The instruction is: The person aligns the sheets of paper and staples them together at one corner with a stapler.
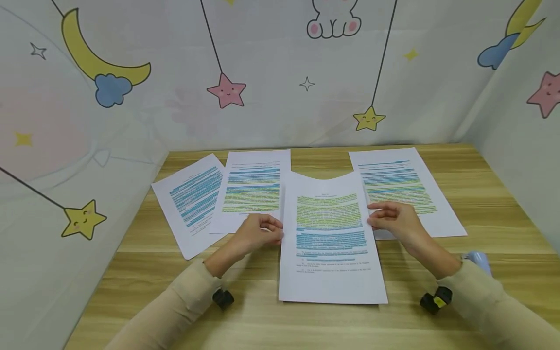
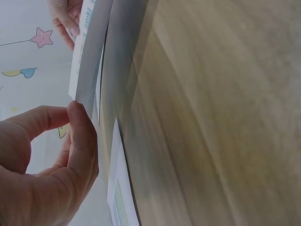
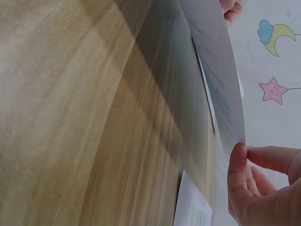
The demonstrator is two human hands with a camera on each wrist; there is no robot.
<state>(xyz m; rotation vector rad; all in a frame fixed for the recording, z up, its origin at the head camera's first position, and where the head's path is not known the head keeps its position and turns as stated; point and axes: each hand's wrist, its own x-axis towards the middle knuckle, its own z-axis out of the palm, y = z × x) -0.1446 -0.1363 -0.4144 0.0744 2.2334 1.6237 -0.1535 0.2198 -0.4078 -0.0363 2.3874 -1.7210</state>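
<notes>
A printed sheet of paper (image 1: pixel 331 287) with green and blue highlighted text is held up over the middle of the table, its top edge sagging. My left hand (image 1: pixel 259 230) pinches its left edge between thumb and fingertips. At the opposite edge, my right hand (image 1: pixel 397 219) pinches it in the same way. In the left wrist view the thumb and finger of the left hand (image 2: pixel 51 155) meet at the paper's border. The right wrist view has the right hand (image 3: pixel 265 181) gripping the other border, with the sheet (image 3: pixel 214 61) raised above the wood.
Two overlapping highlighted sheets, one tilted (image 1: pixel 185 243) and one straighter (image 1: pixel 258 158), lie at the back left. Another sheet (image 1: pixel 446 221) lies at the back right, partly behind the right hand. A pale blue object (image 1: pixel 479 261) sits by the right sleeve. A patterned curtain (image 1: pixel 271 121) borders the wooden table (image 1: pixel 494 209).
</notes>
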